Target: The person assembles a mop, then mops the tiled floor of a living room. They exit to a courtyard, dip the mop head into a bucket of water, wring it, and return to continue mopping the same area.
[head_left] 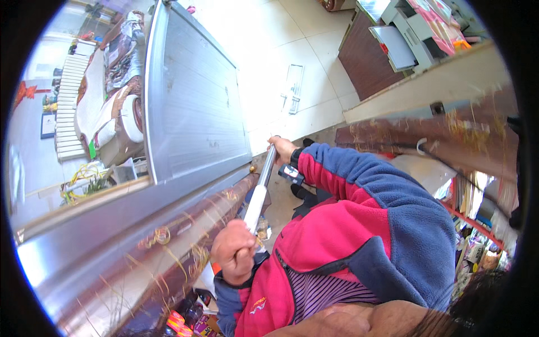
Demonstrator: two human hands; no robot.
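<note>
A flat mop's pole, white toward me and silver farther off, runs up and slightly right between my hands. My left hand is closed in a fist around its near end. Farther along, my right hand wraps the silver part. Out on the pale tiled floor lies a flat rectangular frame, which looks like the mop head. Glare washes out the link between pole and frame. A small dark box-shaped object is beside my right wrist.
A grey door panel stands at left, with a brown door frame running below it. Beyond are a sofa and striped white slats. At upper right is a dark red cabinet. Crowded shelves are at lower right.
</note>
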